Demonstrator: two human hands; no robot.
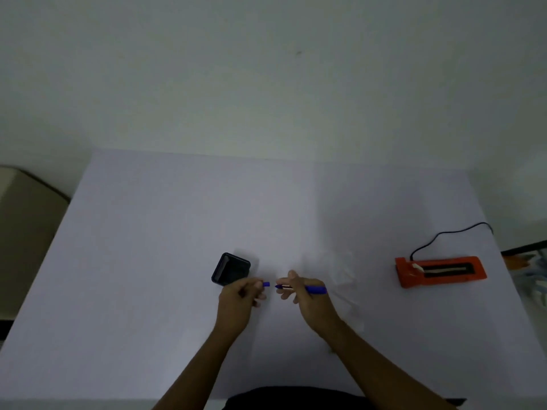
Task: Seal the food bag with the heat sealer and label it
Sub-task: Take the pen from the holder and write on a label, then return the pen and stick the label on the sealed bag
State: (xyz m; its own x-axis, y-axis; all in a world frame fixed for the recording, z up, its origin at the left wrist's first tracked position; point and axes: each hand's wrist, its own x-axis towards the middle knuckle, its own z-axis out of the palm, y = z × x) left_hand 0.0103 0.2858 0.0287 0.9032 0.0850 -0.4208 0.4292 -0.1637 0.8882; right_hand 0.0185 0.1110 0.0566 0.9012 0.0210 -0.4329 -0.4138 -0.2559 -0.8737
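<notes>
My right hand (pixel 305 294) grips a blue marker (pixel 315 289), its tip pointing left. My left hand (pixel 241 294) pinches the blue marker cap (pixel 266 284), a small gap away from the tip. A clear food bag (pixel 340 279) lies faintly visible on the white table (pixel 177 232), just right of my right hand. The orange heat sealer (pixel 441 275) lies flat at the right side of the table, with its black cord (pixel 444 233) running off the back right edge.
A black square holder (pixel 231 268) stands just behind my left hand. A beige object (pixel 26 220) sits beyond the table's left edge, and colourful items (pixel 529 261) lie past the right edge. A pale wall rises behind the table.
</notes>
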